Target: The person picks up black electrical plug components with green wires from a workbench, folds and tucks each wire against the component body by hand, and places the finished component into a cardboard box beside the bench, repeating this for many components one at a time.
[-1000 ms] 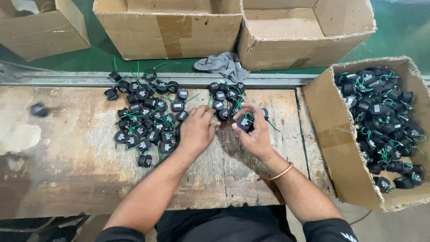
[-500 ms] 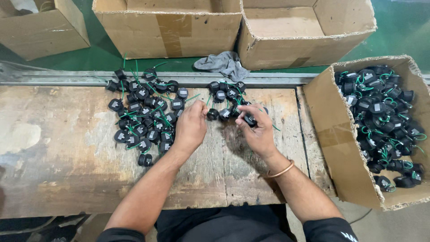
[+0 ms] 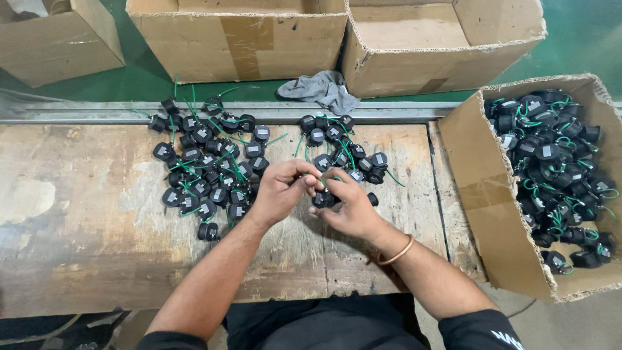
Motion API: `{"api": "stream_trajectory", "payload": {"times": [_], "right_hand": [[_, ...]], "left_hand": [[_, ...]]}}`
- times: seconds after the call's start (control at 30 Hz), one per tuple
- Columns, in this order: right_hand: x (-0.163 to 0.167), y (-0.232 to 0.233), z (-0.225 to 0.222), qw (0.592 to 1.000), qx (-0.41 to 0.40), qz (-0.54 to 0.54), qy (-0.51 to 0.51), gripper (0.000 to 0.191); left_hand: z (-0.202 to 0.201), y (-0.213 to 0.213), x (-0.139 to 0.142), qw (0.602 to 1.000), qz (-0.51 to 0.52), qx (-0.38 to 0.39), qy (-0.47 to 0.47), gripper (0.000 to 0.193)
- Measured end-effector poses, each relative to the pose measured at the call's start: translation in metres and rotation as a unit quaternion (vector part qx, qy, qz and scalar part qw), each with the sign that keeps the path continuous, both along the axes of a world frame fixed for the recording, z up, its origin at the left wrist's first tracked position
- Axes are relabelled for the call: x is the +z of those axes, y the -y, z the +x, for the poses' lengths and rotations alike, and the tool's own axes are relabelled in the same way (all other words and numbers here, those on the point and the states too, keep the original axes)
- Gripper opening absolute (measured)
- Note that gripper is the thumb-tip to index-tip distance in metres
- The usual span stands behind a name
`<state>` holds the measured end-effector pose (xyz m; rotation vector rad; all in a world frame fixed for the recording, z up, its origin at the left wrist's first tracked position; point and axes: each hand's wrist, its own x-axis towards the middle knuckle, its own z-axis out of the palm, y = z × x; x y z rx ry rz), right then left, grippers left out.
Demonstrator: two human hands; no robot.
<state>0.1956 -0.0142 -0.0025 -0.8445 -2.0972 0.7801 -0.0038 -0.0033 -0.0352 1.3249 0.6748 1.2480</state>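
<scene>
Two bare forearms, the left hand (image 3: 280, 192) plain. A thin copper bangle (image 3: 396, 253) circles the right wrist. Short black sleeves, black top.

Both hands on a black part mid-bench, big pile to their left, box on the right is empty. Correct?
Not quite. The head view shows the cardboard box on the right full of black parts with green wires, not empty. The rest holds: left hand and right hand meet on a black part, pile to their left.

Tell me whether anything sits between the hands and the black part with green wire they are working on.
Nothing visible does. The left hand and right hand both already grip the black part directly above the wooden bench. The big pile lies to the left, the small pile just beyond the fingers.
</scene>
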Motion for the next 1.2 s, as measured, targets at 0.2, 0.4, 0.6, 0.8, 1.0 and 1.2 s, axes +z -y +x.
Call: {"api": "stream_trajectory", "payload": {"times": [0.2,0.4,0.6,0.8,1.0,1.2], "right_hand": [[0.004,-0.007,0.012,1.000,-0.010,0.000,-0.028,0.038],[-0.001,-0.004,0.005,1.000,0.011,0.001,-0.008,0.037],[0.001,-0.004,0.007,1.000,0.001,0.004,0.001,0.037],[0.000,-0.007,0.012,0.996,-0.054,0.038,-0.059,0.035],[-0.003,-0.010,0.014,0.993,-0.059,0.011,-0.098,0.033],[-0.004,-0.009,0.013,0.994,-0.056,0.018,-0.088,0.033]], "left_hand": [[-0.009,-0.002,0.024,0.966,0.224,0.044,-0.118,0.018],[-0.003,-0.002,0.026,0.972,0.182,0.061,-0.139,0.016],[0.002,0.001,0.021,0.971,0.169,0.100,-0.138,0.018],[0.001,-0.005,0.018,0.849,0.240,0.217,-0.418,0.024],[0.009,-0.012,0.008,0.763,0.249,0.251,-0.541,0.034],[0.005,-0.015,0.006,0.778,0.227,0.230,-0.539,0.011]]}}
